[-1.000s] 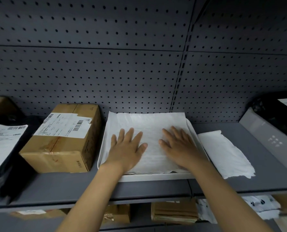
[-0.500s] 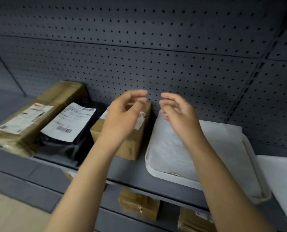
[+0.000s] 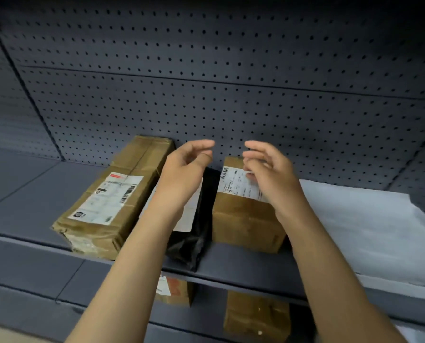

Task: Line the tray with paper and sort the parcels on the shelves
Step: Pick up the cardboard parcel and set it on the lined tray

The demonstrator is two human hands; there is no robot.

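Your hands raised above the parcels on the shelf (image 3: 243, 267).
Left hand (image 3: 181, 174) and right hand (image 3: 271, 174) hover, fingers loosely curled and empty, over the black bag (image 3: 194, 233) and small box (image 3: 243, 219).

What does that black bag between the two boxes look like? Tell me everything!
The black bag looks like shiny, crinkly plastic. It lies on the shelf between the long box and the small box. A white label sits on top, mostly hidden behind the left hand. Its front end reaches the shelf edge.
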